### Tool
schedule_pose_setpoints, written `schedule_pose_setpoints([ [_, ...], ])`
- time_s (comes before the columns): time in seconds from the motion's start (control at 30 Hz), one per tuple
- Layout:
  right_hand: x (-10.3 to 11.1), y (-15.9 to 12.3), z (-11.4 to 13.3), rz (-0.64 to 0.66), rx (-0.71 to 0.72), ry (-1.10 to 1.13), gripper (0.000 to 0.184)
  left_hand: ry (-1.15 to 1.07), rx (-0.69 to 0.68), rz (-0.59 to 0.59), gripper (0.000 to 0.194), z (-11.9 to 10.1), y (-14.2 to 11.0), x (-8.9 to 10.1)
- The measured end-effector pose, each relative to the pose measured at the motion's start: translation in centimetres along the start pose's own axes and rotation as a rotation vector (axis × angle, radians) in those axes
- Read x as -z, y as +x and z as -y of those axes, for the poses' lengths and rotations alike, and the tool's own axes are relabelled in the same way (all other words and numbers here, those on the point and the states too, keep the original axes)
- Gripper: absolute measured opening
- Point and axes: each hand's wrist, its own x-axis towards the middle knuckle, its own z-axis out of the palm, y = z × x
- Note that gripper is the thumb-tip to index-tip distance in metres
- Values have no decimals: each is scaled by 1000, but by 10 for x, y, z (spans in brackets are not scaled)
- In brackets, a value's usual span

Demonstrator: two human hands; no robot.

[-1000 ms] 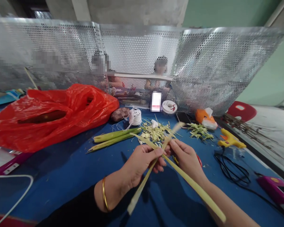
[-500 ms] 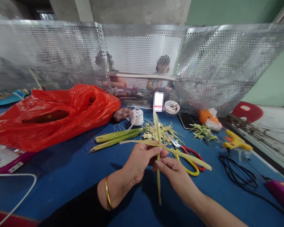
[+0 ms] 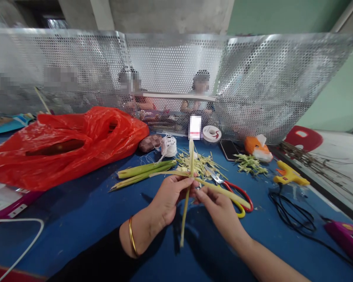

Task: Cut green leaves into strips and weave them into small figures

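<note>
Pale green leaf strips (image 3: 191,156) cross one another in a four-armed shape, with arms pointing up, left, right and down. My left hand (image 3: 167,199) is closed on them, pinching the crossing between thumb and fingers. Just right of the crossing, my right hand (image 3: 220,209) has its thumb and fingers closed on the strips, at the base of the right arm; its fingertips are partly hidden. Under that right arm lie scissors (image 3: 243,194) with red and yellow handles. Behind my hands are a heap of cut leaf scraps (image 3: 214,162) and some long folded green leaves (image 3: 147,170).
A red plastic bag (image 3: 76,141) fills the left side. White string (image 3: 168,145), a ribbon spool (image 3: 211,134), a phone (image 3: 229,150) and a tissue pack (image 3: 257,149) line the back. At right lies a yellow glue gun (image 3: 291,174) with black cable. People sit behind a perforated screen (image 3: 176,58).
The crossed strips have shifted slightly left with my hands. The downward arm has swung to the left, and the right arm's tip sits further left. My grip stays closed.
</note>
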Motion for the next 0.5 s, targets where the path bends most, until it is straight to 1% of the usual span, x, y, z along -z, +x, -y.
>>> schedule_pose_setpoints([
  [0.03, 1, 1, 1, -71, -7, 77, 25, -7, 12, -1, 22, 0, 0, 0],
  [0.1, 3, 3, 4, -187, 20, 202, 28, 5, 29, 19, 21, 1, 0, 0],
  [0.13, 4, 3, 5, -224, 53, 227, 29, 17, 29, 33, 20, 2, 0, 0],
  [0.17, 4, 2, 6, -245, 90, 228, 26, 29, 25, 44, 19, 3, 1, -1],
  [0.23, 5, 0, 6, -252, 169, 179, 14, 54, 14, 53, 19, 5, 1, -1],
  [0.3, 6, -2, 6, -245, 257, 101, 8, 69, 4, 43, 21, 6, 1, -1],
  [0.43, 7, -7, 4, -203, 464, -53, 15, 87, -7, 9, 21, 8, 3, -1],
  [0.5, 8, -8, 5, -181, 526, -114, 17, 85, 0, -3, 21, 8, 4, 1],
])
